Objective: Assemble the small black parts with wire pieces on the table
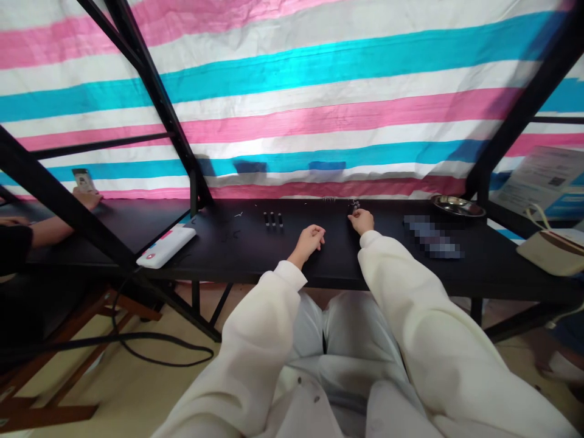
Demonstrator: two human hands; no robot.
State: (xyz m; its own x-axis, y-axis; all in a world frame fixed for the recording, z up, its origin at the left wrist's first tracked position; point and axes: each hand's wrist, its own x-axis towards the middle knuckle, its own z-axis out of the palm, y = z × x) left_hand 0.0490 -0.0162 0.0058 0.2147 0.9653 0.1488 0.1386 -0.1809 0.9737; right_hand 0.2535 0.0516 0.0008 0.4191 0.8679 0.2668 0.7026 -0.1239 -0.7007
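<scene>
My left hand (310,238) rests on the black table (246,255) with its fingers curled under; nothing shows in it. Farther back, my right hand (362,220) is closed in a pinch at a small dark piece (355,205) near the table's rear edge. Three small dark cylinders (272,220) stand in a row to the left of my left hand. Both arms wear white sleeves.
A white device with red marks (166,246) lies at the table's left end. A metal dish (457,206) sits at the back right, a beige bag (552,250) at the far right. Another person's hand (86,198) holds a card at the left. Black frame bars cross the view.
</scene>
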